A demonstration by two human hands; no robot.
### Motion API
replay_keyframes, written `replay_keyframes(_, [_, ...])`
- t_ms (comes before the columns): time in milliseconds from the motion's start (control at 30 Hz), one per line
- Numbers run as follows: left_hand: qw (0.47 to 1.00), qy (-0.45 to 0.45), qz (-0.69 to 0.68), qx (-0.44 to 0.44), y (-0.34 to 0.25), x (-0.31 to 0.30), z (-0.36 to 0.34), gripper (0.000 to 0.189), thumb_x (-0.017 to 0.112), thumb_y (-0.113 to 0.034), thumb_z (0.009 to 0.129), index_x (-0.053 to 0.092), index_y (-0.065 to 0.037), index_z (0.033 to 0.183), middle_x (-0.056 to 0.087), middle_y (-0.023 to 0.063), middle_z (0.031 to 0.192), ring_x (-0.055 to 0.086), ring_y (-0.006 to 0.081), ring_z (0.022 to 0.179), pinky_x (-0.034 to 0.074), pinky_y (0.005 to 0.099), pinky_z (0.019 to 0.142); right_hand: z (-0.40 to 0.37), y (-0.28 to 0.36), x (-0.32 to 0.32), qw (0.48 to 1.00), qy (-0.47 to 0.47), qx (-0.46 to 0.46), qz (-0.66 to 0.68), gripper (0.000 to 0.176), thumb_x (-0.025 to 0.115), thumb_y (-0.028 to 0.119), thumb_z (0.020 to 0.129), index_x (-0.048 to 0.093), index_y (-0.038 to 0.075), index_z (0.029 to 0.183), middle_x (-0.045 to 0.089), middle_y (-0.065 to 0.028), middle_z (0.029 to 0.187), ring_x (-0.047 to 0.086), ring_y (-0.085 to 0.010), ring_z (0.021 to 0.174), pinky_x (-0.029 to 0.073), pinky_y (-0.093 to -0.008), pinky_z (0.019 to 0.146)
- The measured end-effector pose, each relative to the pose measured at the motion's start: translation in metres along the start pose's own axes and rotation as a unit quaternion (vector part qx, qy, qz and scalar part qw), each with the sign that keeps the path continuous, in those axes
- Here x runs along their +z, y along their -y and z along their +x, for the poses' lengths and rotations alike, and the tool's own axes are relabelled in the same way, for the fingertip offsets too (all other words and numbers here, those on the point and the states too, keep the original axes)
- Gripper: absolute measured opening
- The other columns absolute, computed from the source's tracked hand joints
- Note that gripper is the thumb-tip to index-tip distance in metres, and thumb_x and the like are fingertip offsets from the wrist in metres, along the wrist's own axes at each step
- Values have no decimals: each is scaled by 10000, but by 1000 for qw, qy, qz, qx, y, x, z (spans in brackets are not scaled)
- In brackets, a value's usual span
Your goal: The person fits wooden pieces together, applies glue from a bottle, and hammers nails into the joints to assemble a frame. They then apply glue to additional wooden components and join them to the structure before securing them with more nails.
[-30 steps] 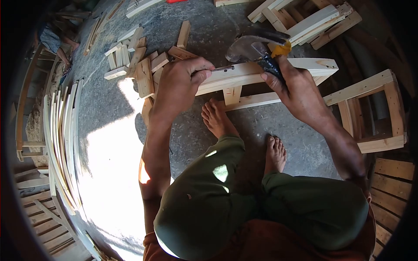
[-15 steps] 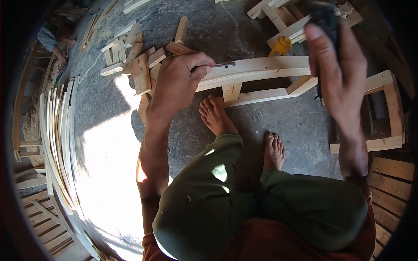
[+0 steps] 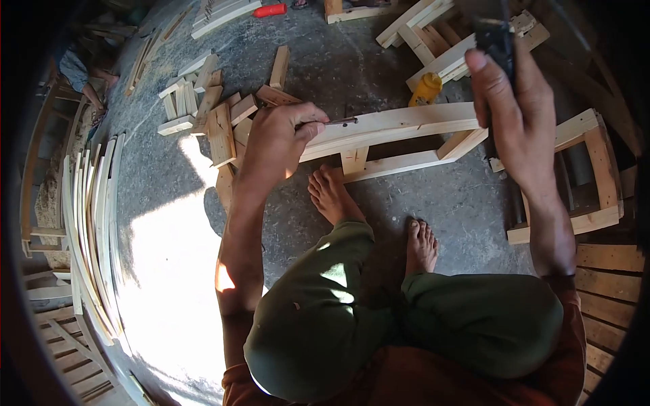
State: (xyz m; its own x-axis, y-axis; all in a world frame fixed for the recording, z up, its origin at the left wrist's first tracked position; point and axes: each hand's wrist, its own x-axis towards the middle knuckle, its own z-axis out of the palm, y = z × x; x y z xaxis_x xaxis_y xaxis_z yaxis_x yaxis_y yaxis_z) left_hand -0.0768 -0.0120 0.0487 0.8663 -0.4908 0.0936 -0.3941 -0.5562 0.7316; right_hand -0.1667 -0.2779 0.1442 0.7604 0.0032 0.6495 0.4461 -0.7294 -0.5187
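My left hand (image 3: 281,139) is closed in a pinch on a thin metal rod (image 3: 340,122), held level over the top of a pale wooden frame (image 3: 423,116). The frame has a slightly curved upper rail with short cross pieces under it. Its left end is hidden behind my left hand. Raised above the frame's right end, my right hand (image 3: 518,115) is wrapped round a black tool (image 3: 494,44). The tool's far end is blurred near the top edge of the view.
A yellow bottle (image 3: 425,90) lies behind the frame. Wood offcuts (image 3: 220,132) are heaped at the left, long strips (image 3: 95,216) beyond them. Another frame (image 3: 602,169) stands right. A red bottle (image 3: 270,11) lies far off. A person (image 3: 78,71) sits at the far left.
The view has tilted up a little, bringing the red bottle in at the top. My right hand with the black tool has shifted slightly left. The left hand keeps its pinch on the rod.
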Motion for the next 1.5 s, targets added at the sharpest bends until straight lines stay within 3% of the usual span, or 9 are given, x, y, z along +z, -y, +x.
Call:
replay_keyframes(167, [1000,13,17,-13,-3,-4,2,154,686,-110,915,702,-20,1039,735,130,956,707,232,900,519,336,833,-36,-17,33,959,241,134,-57,331,626,290,989,524,-22,1033,617,-223,646,650,-472,660,491,-495,551])
replay_keyframes(400, [999,14,38,18,-3,-8,3,153,684,-104,912,703,-21,1039,737,139,962,715,235,910,525,339,828,-44,-33,48,957,271,76,-75,285,609,232,993,532,-37,1051,622,-244,648,654,-461,626,509,-489,523])
replay_keyframes(600, [1000,8,-18,9,3,-1,3,141,690,-77,900,704,-13,1025,730,146,932,716,228,904,527,335,825,1,19,16,979,-160,20,127,241,516,268,1052,578,40,1001,493,18,617,439,-94,485,361,-255,423])
replay_keyframes(667, [999,21,25,10,1,-6,7,143,696,-82,899,708,-16,1026,730,141,924,716,221,901,529,331,828,-26,-6,29,972,-84,-20,217,184,563,190,1024,554,6,1025,555,-64,600,522,-136,443,407,-299,405])
replay_keyframes(700, [1000,24,17,7,2,-7,7,149,702,-101,901,710,-22,1027,732,134,927,715,216,895,530,328,824,-40,-4,31,979,161,128,-7,231,586,184,1007,527,-34,1054,586,-163,611,613,-277,479,462,-383,437])
replay_keyframes(800, [999,10,43,11,6,-4,7,156,706,-114,901,709,-27,1030,734,124,934,714,212,899,528,327,822,-40,-39,28,956,251,2,-153,286,609,239,1004,530,-35,1018,603,-201,605,665,-359,541,497,-413,470])
replay_keyframes(967, [1000,18,-1,18,3,-3,5,136,667,-65,912,701,-9,1032,735,118,944,702,214,878,523,317,821,-8,12,8,997,34,62,-2,326,622,296,1006,549,-18,957,620,-137,623,667,-178,548,456,-325,443])
replay_keyframes(1100, [1000,23,-3,1,5,2,-5,138,666,-67,915,701,-21,1040,732,123,951,702,213,887,524,327,831,-46,-45,51,959,225,151,-82,300,625,239,973,511,-37,998,635,-277,683,648,-485,674,481,-514,527])
replay_keyframes(1500, [957,-209,134,149,-3,-4,-4,126,633,-132,968,645,-38,1051,703,135,962,696,315,870,540,376,725,-65,-82,65,977,94,192,-18,315,609,293,993,545,-15,981,599,-204,619,672,-404,627,492,-437,566])
